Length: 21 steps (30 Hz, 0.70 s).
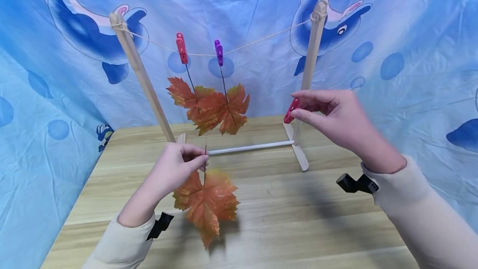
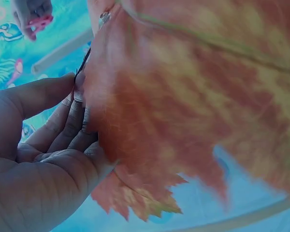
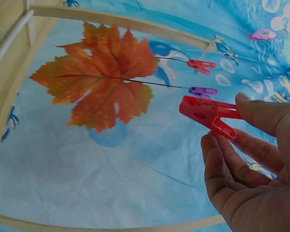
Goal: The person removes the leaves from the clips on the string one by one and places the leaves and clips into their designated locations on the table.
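My left hand [image 1: 173, 167] pinches the thin dark stem of an orange maple leaf [image 1: 209, 204], which hangs below the fingers over the table. In the left wrist view this leaf [image 2: 174, 96] fills much of the picture. To the right, my right hand [image 1: 332, 117] grips a red clothespin [image 1: 291, 111] between thumb and fingers; the right wrist view shows the same clothespin [image 3: 208, 113] by its handles. Two more maple leaves hang from the string [image 1: 257, 45], one by a red clothespin [image 1: 181, 49], the other [image 1: 231, 109] by a purple clothespin [image 1: 218, 53]. These two leaves overlap.
Two wooden posts, the left post [image 1: 142, 74] and right post [image 1: 313, 53], carry the sagging string. A white rod [image 1: 250, 147] joins their feet low over the wooden table [image 1: 284, 227]. Behind hangs a blue curtain [image 1: 242, 3] printed with dolphins.
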Available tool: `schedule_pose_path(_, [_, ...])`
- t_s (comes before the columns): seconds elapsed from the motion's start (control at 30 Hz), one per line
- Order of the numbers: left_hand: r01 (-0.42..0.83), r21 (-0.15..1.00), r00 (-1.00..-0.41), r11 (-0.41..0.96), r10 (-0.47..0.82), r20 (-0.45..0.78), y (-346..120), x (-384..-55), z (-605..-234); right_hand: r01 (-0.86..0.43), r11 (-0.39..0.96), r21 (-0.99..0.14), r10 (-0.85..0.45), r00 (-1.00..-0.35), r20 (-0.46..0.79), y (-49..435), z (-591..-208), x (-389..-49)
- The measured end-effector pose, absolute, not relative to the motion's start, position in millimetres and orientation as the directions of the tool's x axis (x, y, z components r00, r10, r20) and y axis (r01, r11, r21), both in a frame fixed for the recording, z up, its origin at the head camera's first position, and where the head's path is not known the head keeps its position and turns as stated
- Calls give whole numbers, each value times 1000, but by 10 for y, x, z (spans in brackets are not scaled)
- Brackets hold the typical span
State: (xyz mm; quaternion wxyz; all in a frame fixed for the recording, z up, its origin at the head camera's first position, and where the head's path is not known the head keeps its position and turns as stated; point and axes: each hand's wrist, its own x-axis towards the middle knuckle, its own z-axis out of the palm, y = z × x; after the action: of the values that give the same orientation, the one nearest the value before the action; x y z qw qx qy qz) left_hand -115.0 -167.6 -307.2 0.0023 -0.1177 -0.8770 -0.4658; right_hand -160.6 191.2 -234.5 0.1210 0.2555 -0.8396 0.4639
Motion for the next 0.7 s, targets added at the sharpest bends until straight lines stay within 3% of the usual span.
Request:
schedule_pose_path(0.3, [151, 823, -982, 548, 179, 61, -1813, -1132, -3284, -434, 474, -766, -332, -894, 301, 1954, -2686, -1587])
schedule_pose_path(0.7, [105, 826, -983, 554, 183, 3, -1949, -1181, -3628, -438, 444, -782, -379, -882, 279, 1951, -3200, -1626])
